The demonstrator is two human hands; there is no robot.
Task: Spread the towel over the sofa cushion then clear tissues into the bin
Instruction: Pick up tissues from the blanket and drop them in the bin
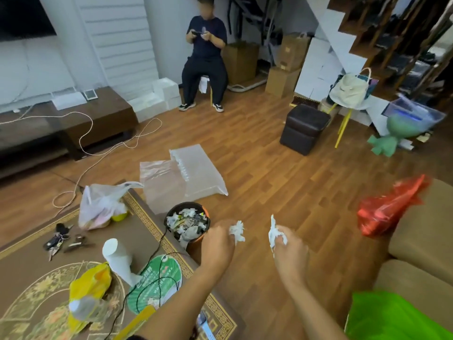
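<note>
Now, left hand (pixel 217 241) fingers pinching crumpled tissue (pixel 237 230) beside bin (pixel 187 223), right hand (pixel 290 244) fingers pinching another tissue (pixel 274 233)

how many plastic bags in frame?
4: white bag and yellow bag on the table, clear bag on the floor, red bag on the sofa arm. More may be hidden.

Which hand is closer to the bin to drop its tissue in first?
Left. The left hand, holding a crumpled white tissue, is right beside the round dark bin; the right hand, with another white tissue, is farther away.
</note>
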